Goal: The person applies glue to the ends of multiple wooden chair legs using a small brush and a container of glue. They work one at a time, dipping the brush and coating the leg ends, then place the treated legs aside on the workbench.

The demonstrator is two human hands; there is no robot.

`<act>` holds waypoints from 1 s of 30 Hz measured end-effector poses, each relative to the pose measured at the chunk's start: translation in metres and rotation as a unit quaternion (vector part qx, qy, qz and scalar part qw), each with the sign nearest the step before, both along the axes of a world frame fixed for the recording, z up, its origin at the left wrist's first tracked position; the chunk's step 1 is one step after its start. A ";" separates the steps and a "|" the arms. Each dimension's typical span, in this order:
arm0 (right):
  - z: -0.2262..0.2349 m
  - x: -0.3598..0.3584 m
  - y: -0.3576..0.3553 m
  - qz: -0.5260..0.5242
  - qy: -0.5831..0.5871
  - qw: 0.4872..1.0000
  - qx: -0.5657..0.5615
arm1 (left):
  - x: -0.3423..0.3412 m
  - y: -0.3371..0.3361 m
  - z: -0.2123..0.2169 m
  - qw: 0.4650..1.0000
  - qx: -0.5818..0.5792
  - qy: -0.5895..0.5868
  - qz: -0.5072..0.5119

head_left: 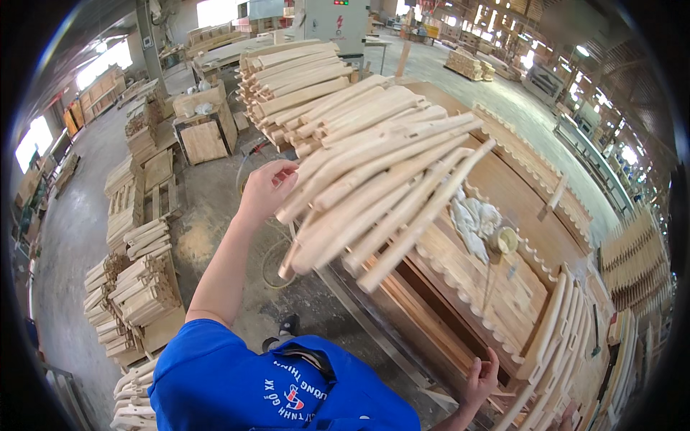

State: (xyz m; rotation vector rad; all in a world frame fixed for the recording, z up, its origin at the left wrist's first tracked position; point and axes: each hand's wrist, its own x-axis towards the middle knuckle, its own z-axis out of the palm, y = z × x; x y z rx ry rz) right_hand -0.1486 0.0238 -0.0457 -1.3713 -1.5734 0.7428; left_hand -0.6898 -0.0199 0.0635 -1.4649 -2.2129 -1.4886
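Observation:
My left hand (267, 188) is at the left ends of a loose heap of curved, pale wooden slats (374, 187). Its fingers are half bent, with a gap at the thumb and nothing seen between them. Some of these slats are smeared by motion and fan out over the edge of a wooden bench (431, 305). At the lower right, my right hand (480, 381) hangs over the bench's near side with thumb and finger apart, holding nothing. Close to it, more curved slats (550, 345) stand in a row.
A notched rack with a white cloth (474, 219) and a small round cup (505, 240) lies on the bench. Behind the heap are stacked slats (295, 79). Wood piles (136, 291) line the floor at left; a hose (273, 262) loops beside the bench. Fingertips (568, 416) show at lower right.

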 end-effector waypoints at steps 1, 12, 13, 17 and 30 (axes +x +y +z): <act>0.003 -0.016 -0.002 -0.006 -0.010 1.000 0.004 | -0.026 0.001 -0.002 1.000 -0.003 -0.002 0.001; 0.011 -0.212 -0.014 0.022 -0.017 0.999 0.034 | -0.318 0.077 -0.013 0.980 -0.041 0.158 0.111; 0.014 -0.219 -0.017 0.010 -0.037 0.998 0.045 | -0.340 0.086 -0.004 0.960 -0.041 0.233 0.150; 0.030 -0.218 -0.059 -0.097 -0.052 0.993 0.036 | -0.394 0.151 0.037 0.966 -0.125 0.104 0.200; 0.095 -0.277 -0.100 -0.228 -0.204 0.951 -0.037 | -0.468 0.292 0.060 0.951 -0.168 0.248 0.071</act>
